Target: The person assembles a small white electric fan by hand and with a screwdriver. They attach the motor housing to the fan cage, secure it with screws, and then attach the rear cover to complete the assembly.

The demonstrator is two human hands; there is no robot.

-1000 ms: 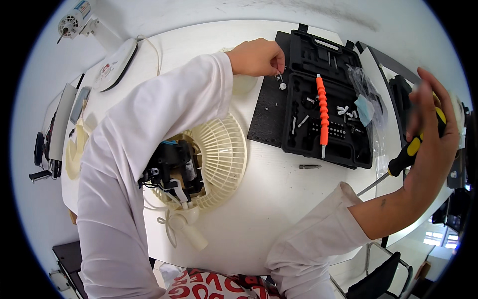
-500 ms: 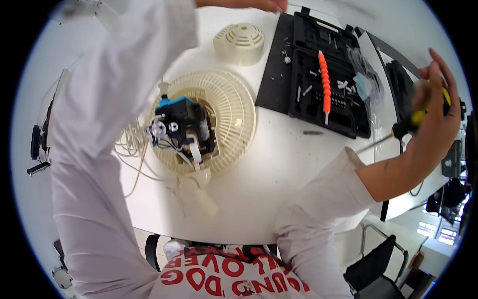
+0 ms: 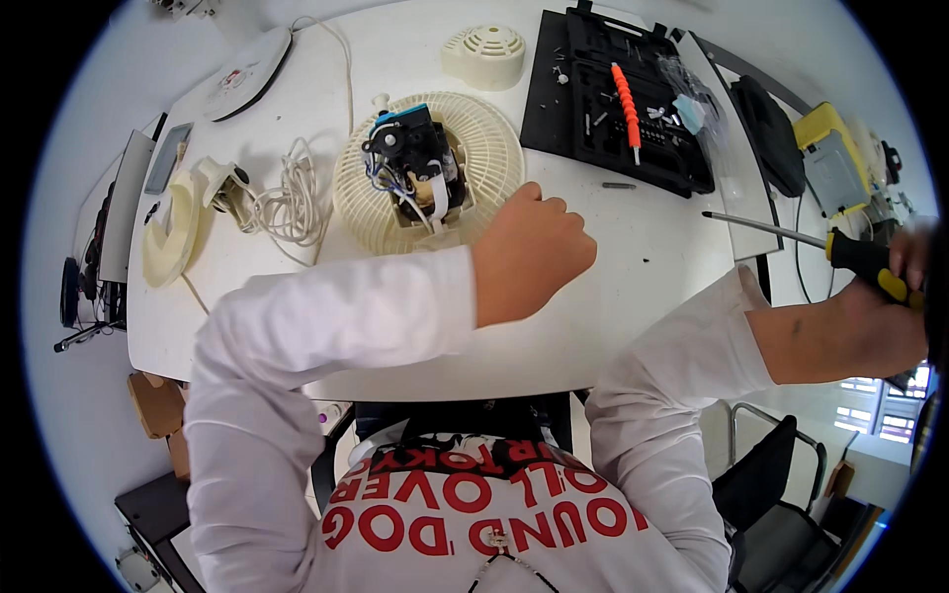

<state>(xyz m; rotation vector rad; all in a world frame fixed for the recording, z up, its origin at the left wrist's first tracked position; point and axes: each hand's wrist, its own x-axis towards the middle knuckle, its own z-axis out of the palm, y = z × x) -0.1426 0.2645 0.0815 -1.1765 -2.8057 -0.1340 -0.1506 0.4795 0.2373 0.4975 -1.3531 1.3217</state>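
Note:
My left hand is a fist over the table, just right of a cream fan grille; anything inside its curled fingers is hidden. On the grille sits a fan motor with a black and blue housing and loose wires. My right hand, at the right edge of the view, grips a black and yellow screwdriver. Its long shank points left over the table's right side. Beyond the grille stands a vented cream motor cover.
An open black tool case with an orange flexible shaft lies on a dark mat. A small metal bit rests before it. Coiled white cable, a curved cream part and a phone are at left. A black chair stands right.
My left hand has come back from the far side of the table to beside the grille. My right hand has moved lower and outward with the screwdriver. The view has shifted.

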